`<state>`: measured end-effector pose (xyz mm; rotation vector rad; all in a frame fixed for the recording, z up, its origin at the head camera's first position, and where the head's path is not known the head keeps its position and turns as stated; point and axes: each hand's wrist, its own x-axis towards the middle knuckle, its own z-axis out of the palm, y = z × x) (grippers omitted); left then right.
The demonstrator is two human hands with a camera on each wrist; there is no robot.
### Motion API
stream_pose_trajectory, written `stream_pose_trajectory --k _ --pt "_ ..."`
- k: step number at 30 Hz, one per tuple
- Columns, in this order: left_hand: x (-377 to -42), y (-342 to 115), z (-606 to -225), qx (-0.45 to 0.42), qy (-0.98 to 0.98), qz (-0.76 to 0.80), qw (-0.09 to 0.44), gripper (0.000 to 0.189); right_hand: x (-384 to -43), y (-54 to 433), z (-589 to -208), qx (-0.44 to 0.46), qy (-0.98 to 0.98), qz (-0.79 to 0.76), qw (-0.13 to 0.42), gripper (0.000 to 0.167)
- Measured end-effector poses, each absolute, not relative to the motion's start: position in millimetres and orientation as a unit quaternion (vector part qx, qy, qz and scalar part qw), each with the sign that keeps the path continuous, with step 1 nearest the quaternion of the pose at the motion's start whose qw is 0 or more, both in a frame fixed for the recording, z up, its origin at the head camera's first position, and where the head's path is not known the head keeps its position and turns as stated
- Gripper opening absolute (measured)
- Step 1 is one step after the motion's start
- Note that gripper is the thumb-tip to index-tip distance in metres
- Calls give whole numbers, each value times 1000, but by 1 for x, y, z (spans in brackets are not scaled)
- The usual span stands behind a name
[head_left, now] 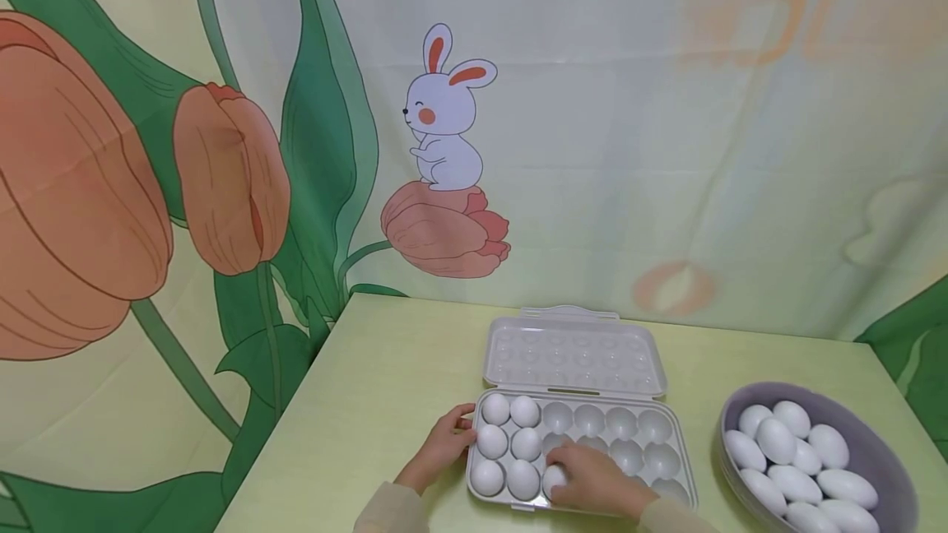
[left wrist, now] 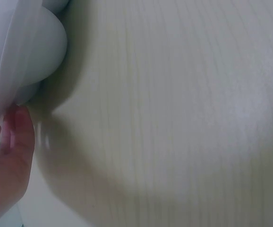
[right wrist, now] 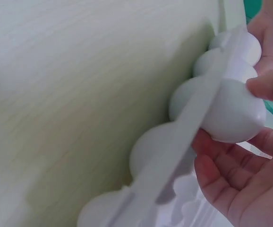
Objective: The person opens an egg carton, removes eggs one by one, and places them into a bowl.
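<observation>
On the surface [head_left: 370, 385] before tulip-printed fabric [head_left: 592, 146], right fingers [right wrist: 212, 179] pinch an egg [right wrist: 235, 111]; left fingers [left wrist: 22, 130] grip the egg tray [head_left: 589, 419] edge.

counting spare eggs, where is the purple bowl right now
In the head view, the purple bowl stands at lower right on the table, right of the open egg carton.

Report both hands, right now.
Left hand: closed, gripping the left edge of the light-grey rectangular plastic egg tray.
Right hand: closed, holding a smooth white rounded egg at the tray's near row.
</observation>
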<state>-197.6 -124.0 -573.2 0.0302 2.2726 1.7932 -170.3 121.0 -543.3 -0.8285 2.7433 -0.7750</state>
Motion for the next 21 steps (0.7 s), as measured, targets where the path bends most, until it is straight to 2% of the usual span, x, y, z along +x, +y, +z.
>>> stream_pose_trajectory --k 7,11,21 --pt "-197 -124 -573 12 776 618 127 45 -180 133 -524 -259 895 -345 112 20" --pt "-198 -125 -573 11 779 614 127 45 -185 146 -510 -252 882 -383 105 21" --pt "-201 -124 -576 18 781 611 124 45 -191 196 -472 -195 852 -470 122 31"
